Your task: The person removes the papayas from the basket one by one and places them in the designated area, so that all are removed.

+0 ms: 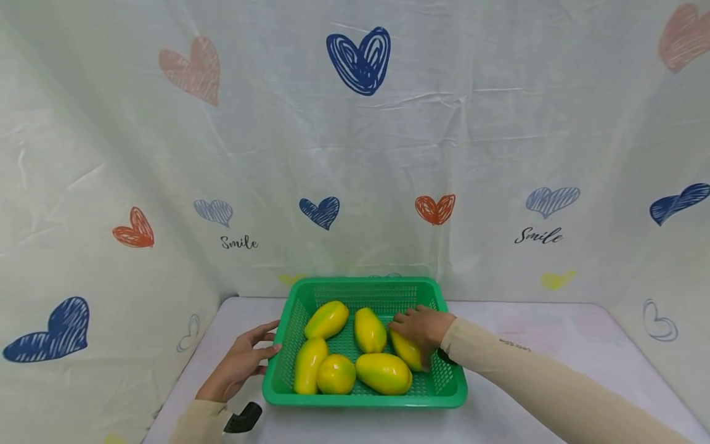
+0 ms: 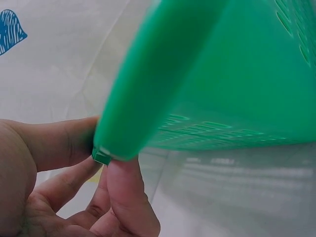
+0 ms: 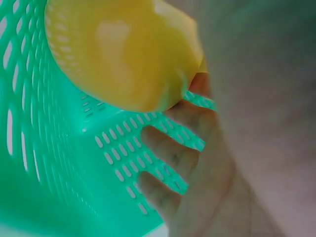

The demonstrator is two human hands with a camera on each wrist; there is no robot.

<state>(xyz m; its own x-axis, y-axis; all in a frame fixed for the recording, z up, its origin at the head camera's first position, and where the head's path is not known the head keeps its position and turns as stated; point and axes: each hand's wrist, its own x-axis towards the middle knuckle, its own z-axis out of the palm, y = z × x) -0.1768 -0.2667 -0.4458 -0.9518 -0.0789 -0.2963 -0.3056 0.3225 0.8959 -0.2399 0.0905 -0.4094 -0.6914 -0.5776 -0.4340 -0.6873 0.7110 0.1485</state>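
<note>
A green plastic basket (image 1: 363,401) with perforated walls stands on the table, holding several glossy yellow mangoes (image 1: 383,373). My left hand (image 1: 241,364) grips the basket's left rim. In the left wrist view, thumb and fingers (image 2: 129,197) pinch that rim from both sides. Inside the basket, at its right end, my right hand (image 1: 424,333) reaches over a mango (image 1: 407,350) and holds it, thumb on the near side. The right wrist view shows this mango (image 3: 118,54) large, close to the slotted wall, with some fingers (image 3: 170,150) spread beside it.
The basket sits on a pale table (image 1: 510,333), its far side close to a white curtain (image 1: 377,246) printed with hearts. More of this curtain hangs at left and right. A rounder yellow fruit (image 1: 336,374) lies at the basket's near side.
</note>
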